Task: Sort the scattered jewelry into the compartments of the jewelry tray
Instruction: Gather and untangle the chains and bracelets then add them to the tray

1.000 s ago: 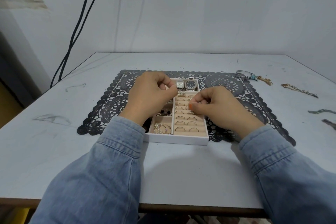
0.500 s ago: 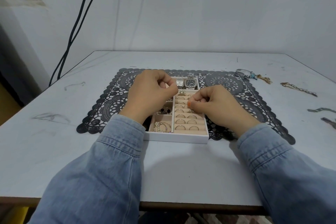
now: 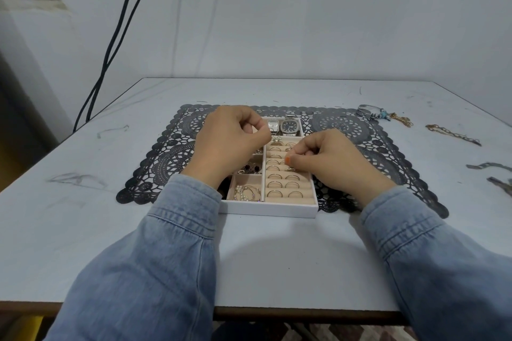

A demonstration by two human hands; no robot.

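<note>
Jewelry tray (image 3: pixel 271 209) sits on lace mat (image 3: pixel 166 158) mid worktop (image 3: pixel 277 257); ring rows (image 3: pixel 285 187) mostly filled, watches (image 3: pixel 289 127) at far end. Right hand (image 3: pixel 332 163) over the rows, pinching what looks like a small ring (image 3: pixel 289 148). Left hand (image 3: pixel 230 141) curled over left compartments, can't tell if holding anything. Step, likely: seating the ring. Next needs a straight push into a free groove. Chains (image 3: pixel 451 134) wait far right.

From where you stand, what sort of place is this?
Probably a plain room at home or a simple workroom, not a shop. A scuffed table stands against a bare wall, loose cables hang down it, and a lace mat lies under the tray.
</note>
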